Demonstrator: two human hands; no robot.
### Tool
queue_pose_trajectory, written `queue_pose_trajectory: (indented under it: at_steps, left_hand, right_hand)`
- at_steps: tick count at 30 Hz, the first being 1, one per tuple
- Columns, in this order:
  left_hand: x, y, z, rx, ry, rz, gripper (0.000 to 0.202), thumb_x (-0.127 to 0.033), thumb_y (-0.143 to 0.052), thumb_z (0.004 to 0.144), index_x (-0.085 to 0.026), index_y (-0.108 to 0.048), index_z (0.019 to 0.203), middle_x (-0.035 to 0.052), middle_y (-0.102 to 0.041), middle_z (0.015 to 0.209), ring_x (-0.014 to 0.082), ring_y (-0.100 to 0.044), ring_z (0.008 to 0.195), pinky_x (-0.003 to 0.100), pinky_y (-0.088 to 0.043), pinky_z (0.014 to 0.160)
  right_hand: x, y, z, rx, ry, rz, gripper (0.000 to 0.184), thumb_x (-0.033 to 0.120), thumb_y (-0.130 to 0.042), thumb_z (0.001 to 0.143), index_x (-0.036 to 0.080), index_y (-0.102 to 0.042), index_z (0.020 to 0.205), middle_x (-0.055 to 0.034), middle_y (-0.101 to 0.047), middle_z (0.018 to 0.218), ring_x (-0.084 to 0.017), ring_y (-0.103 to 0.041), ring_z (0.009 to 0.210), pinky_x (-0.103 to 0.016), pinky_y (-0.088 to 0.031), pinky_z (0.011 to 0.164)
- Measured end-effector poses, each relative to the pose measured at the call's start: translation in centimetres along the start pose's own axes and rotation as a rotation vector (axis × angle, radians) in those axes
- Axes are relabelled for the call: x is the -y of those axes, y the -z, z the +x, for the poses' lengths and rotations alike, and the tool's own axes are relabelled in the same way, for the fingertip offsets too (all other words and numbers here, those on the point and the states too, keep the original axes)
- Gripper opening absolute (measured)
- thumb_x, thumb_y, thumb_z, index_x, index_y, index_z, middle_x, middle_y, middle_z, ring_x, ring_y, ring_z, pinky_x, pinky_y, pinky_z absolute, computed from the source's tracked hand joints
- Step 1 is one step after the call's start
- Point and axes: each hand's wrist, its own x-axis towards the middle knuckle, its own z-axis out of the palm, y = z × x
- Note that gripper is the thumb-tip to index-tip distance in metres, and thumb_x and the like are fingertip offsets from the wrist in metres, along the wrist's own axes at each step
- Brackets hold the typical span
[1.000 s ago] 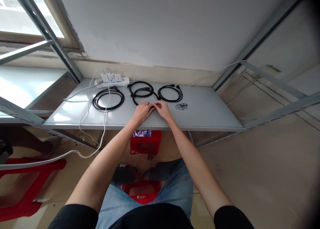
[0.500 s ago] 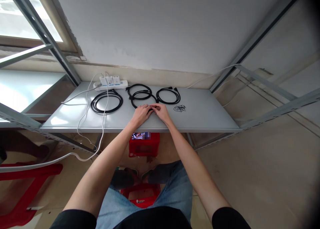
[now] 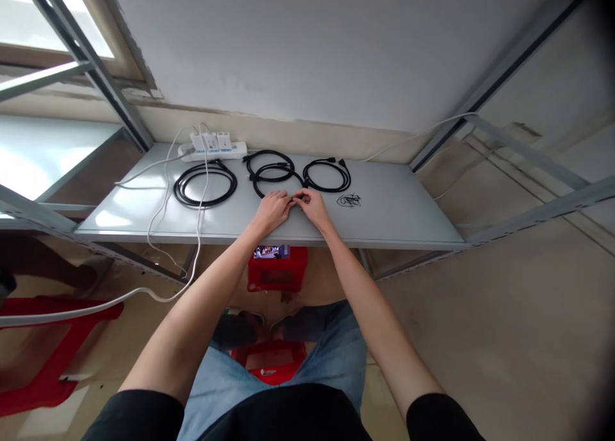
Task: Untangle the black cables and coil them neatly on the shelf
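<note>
My left hand [image 3: 273,211] is closed over the near side of a coiled black cable [image 3: 255,183], whose front part disappears under the fingers. Close against it, my right hand [image 3: 311,207] has thumb and forefinger pinched together at the same spot. A small dark bit shows between the fingertips, too small to name. Another black cable coil [image 3: 269,152] lies behind and overlaps the one at my hands. To the right are a third coil [image 3: 327,190] with its plugs at the back and a tangle of thin black ties [image 3: 349,200].
A larger black coil [image 3: 205,206] lies left, crossed by a white cord [image 3: 204,200]. Behind it stands a white power strip [image 3: 235,149] with chargers plugged in. The grey shelf [image 3: 394,216] has metal uprights at both ends. Below is a red stool [image 3: 277,277] with a lit screen [image 3: 270,252].
My right hand's fingers have drawn back slightly and now pinch beside my left hand, whose fingers are more curled. The view has tilted, so the shelf sits a little higher.
</note>
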Motion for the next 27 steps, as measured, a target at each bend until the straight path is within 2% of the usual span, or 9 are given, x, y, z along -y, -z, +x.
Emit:
queue_pose_trajectory:
  at_steps: [9,15,22,27]
  left_hand:
    - [0.43,-0.21,-0.08,-0.027,0.0,-0.003,0.041,-0.041,-0.043,0.115,-0.019,-0.078,0.115,0.0154,-0.074,0.116,0.0319,-0.066,0.115,0.044,-0.046,0.101]
    - [0.26,-0.02,-0.07,-0.041,-0.019,-0.006,0.033,-0.04,-0.047,0.115,-0.019,-0.073,0.116,0.0155,-0.073,0.12,0.033,-0.065,0.118,0.044,-0.045,0.102]
    - [-0.13,0.62,-0.24,-0.036,-0.035,-0.02,0.03,-0.031,-0.044,0.114,-0.019,-0.071,0.118,0.0151,-0.072,0.121,0.0309,-0.066,0.116,0.042,-0.047,0.1]
    - [-0.04,0.49,-0.27,-0.046,-0.018,-0.042,0.03,-0.036,-0.046,0.115,-0.02,-0.071,0.11,0.0141,-0.073,0.118,0.0298,-0.068,0.112,0.04,-0.048,0.098]
  right_hand:
    - [0.8,0.03,-0.23,0.014,-0.037,0.011,0.013,0.033,-0.075,0.086,0.022,-0.07,0.086,-0.0047,-0.073,0.088,-0.018,-0.059,0.074,-0.031,-0.05,0.071]
    - [0.07,0.08,-0.17,0.018,-0.006,0.006,0.012,0.033,-0.072,0.088,0.021,-0.069,0.087,-0.0042,-0.072,0.087,-0.018,-0.058,0.074,-0.031,-0.049,0.072]
    - [0.04,-0.01,-0.01,0.06,0.02,0.038,0.013,0.023,-0.071,0.086,0.019,-0.079,0.095,-0.006,-0.078,0.096,-0.017,-0.06,0.072,-0.032,-0.05,0.073]
    - [0.3,0.04,-0.18,0.038,0.011,-0.019,0.011,0.02,-0.071,0.085,0.019,-0.081,0.088,-0.005,-0.078,0.086,-0.017,-0.059,0.07,-0.031,-0.049,0.072]
